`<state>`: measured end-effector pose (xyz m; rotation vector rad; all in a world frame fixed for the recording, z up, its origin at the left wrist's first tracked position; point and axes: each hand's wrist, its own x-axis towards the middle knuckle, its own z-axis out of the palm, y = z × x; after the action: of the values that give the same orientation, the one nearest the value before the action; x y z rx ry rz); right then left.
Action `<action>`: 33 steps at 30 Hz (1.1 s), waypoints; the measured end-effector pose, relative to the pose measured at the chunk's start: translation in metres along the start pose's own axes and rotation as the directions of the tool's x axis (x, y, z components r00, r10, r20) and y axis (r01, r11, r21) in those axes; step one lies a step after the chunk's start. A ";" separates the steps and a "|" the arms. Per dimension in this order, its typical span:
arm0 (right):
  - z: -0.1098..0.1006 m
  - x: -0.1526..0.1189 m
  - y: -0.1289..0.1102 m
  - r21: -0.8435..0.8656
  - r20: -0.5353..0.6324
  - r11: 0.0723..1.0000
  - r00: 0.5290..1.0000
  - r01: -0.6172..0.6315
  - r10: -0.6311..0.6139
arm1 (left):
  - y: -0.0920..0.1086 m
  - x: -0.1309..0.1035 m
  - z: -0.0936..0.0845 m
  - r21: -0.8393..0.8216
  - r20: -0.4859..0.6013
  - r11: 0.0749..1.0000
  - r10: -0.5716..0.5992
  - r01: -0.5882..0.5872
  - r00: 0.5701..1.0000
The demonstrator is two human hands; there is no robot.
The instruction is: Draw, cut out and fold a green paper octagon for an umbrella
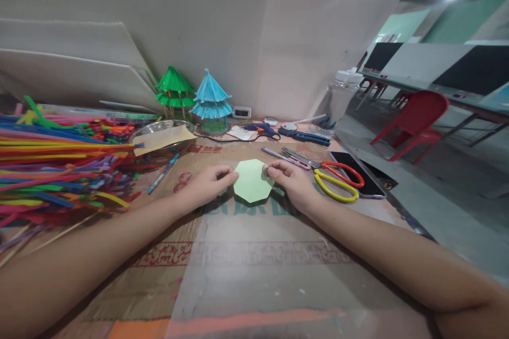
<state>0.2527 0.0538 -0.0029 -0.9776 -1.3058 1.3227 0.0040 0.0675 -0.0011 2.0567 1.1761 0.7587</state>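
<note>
A pale green paper octagon [253, 181] is held by its two sides above the cardboard-covered table. My left hand [212, 185] pinches its left edge between thumb and fingers. At the right edge, my right hand [288, 180] grips the same paper with thumb and forefinger. Close to my right hand lie scissors with red and yellow handles [336, 194] and a pink cutter [296, 160].
Colourful pipe cleaners [59, 164] heap at the left, beside a blue pen [163, 173] and a clear bowl [159, 128]. Green [174, 87] and blue [210, 98] roofed models stand behind, near a glue gun [260, 128]. A phone [353, 169] lies right.
</note>
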 end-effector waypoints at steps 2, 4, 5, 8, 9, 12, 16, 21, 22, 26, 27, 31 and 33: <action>-0.001 0.000 0.000 -0.015 0.003 1.000 1.000 -0.002 0.002 | 0.000 0.001 0.000 0.032 0.022 0.999 0.031 -0.032 0.999; -0.003 0.001 0.000 -0.032 -0.005 0.999 1.000 0.015 -0.015 | 0.001 0.001 0.001 0.063 0.071 0.994 0.084 -0.089 0.994; -0.004 0.002 0.000 -0.047 -0.013 0.999 1.000 0.025 -0.026 | 0.001 0.002 0.001 0.077 0.095 0.989 0.115 -0.123 0.989; -0.006 0.003 0.000 -0.159 -0.017 0.986 0.998 0.052 -0.055 | 0.002 0.001 0.003 0.115 0.106 0.975 0.179 -0.191 0.978; -0.006 0.003 0.000 -0.223 -0.002 0.972 0.997 0.069 -0.071 | 0.003 0.000 0.003 0.127 0.085 0.972 0.188 -0.198 0.979; -0.004 -0.003 -0.002 -0.436 0.110 0.881 0.983 0.183 -0.150 | 0.003 -0.004 0.003 0.146 0.032 0.964 0.219 -0.221 0.975; 0.000 -0.014 -0.009 -0.596 0.341 0.694 0.910 0.403 -0.235 | 0.005 -0.011 0.006 0.163 0.140 0.924 0.326 -0.347 0.935; 0.006 -0.018 -0.017 -0.634 0.629 0.430 0.752 0.643 -0.197 | 0.008 -0.013 0.014 0.244 0.310 0.891 0.303 -0.383 0.901; 0.006 -0.017 -0.018 -0.643 0.662 0.374 0.731 0.668 -0.168 | 0.008 -0.012 0.015 0.248 0.314 0.892 0.296 -0.379 0.902; 0.004 -0.014 -0.020 -0.685 0.684 0.218 0.717 0.695 -0.133 | 0.006 -0.011 0.016 0.277 0.298 0.889 0.280 -0.364 0.912; 0.003 -0.014 -0.021 -0.682 0.684 0.223 0.715 0.696 -0.142 | 0.005 -0.011 0.016 0.282 0.300 0.888 0.277 -0.363 0.913; -0.001 -0.014 -0.025 -0.630 0.737 0.249 0.667 0.736 -0.108 | 0.004 -0.011 0.016 0.296 0.315 0.885 0.266 -0.360 0.911; -0.003 -0.013 -0.026 -0.666 0.716 0.188 0.690 0.721 -0.109 | 0.003 -0.010 0.017 0.309 0.307 0.885 0.255 -0.350 0.917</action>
<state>0.2610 0.0392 0.0216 -0.7861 -2.7430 0.1545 0.0136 0.0529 -0.0110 2.5988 0.9000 0.4108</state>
